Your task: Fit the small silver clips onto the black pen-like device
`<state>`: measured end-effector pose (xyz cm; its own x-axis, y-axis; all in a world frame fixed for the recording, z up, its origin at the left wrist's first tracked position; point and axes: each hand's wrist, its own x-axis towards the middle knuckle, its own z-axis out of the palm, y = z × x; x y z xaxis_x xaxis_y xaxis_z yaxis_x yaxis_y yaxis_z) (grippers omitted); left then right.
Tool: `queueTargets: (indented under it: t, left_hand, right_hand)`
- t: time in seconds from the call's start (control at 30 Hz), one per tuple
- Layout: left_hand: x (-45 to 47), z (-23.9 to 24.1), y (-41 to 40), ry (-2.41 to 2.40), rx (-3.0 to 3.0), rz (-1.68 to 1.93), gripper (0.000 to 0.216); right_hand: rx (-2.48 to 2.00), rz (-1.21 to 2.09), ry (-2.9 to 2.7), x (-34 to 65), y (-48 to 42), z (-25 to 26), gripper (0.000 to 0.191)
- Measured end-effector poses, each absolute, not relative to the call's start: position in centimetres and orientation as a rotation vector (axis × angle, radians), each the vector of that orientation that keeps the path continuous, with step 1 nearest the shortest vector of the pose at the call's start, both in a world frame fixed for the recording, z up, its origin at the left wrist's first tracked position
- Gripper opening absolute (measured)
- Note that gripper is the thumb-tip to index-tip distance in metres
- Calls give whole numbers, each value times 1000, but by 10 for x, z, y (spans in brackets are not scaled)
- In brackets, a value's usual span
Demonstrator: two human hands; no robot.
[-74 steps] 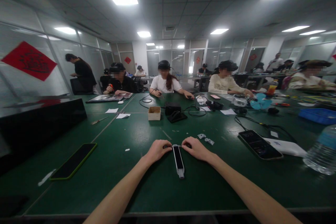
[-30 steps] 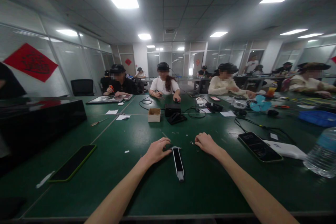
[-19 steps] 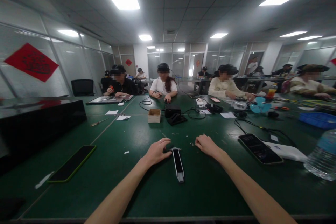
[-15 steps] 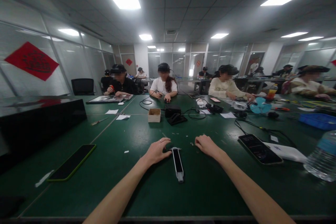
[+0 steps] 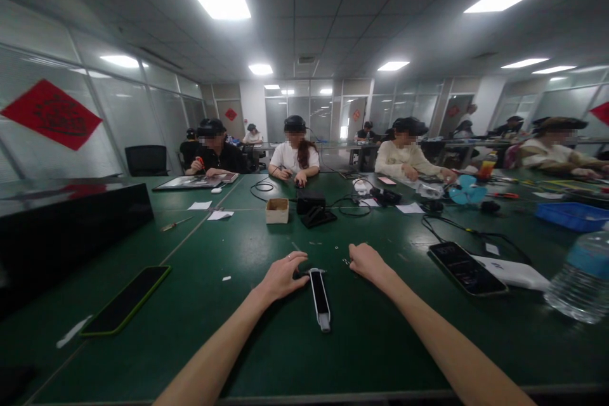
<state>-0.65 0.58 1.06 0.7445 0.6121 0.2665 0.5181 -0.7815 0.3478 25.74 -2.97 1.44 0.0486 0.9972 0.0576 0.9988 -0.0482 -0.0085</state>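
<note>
A slim handheld device [image 5: 320,295] with a black face, white edges and a pale grey near end lies on the green table [image 5: 190,304]. Something thin crosses its far end; I cannot make out what. My left hand [image 5: 281,278] rests just left of that end, thumb spread from the curved fingers and close to the device's edge. To the right, my right hand [image 5: 368,262] is closed with its fingers bent down to the tabletop. Tiny metallic pieces [image 5: 346,261] lie by its fingertips. What those fingers hold, if anything, is hidden.
Beyond my hands stand a small open box [image 5: 277,210] and a black stand [image 5: 318,216]. A green-edged phone [image 5: 127,300] lies left; another phone [image 5: 466,268], a white case [image 5: 516,273] and a water bottle [image 5: 578,279] are right. Several people sit across the table.
The view has shifted slightly, so everything appears a little further left. My right hand's fingers look more tucked in beside the tiny pieces. My left hand and the device keep their places.
</note>
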Motion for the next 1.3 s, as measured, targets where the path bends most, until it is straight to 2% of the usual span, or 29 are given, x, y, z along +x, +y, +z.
queueTargets:
  t: [0.47, 0.77, 1.07, 1.3]
  left_hand:
    - [-8, 14, 3, 893, 2711, 594, 41]
    - [-1, 10, -1, 850, 2773, 814, 27]
    - [8, 5, -7, 667, 2869, 894, 14]
    - [7, 4, -3, 620, 2832, 956, 15]
  right_hand:
    - [-2170, -101, -2105, 257, -35, 18, 15]
    - [-1419, 410, -1854, 212, -52, 14, 8]
    - [-1223, 690, -1632, 181, -61, 9, 9]
    - [-1128, 830, -1501, 183, -58, 3, 23]
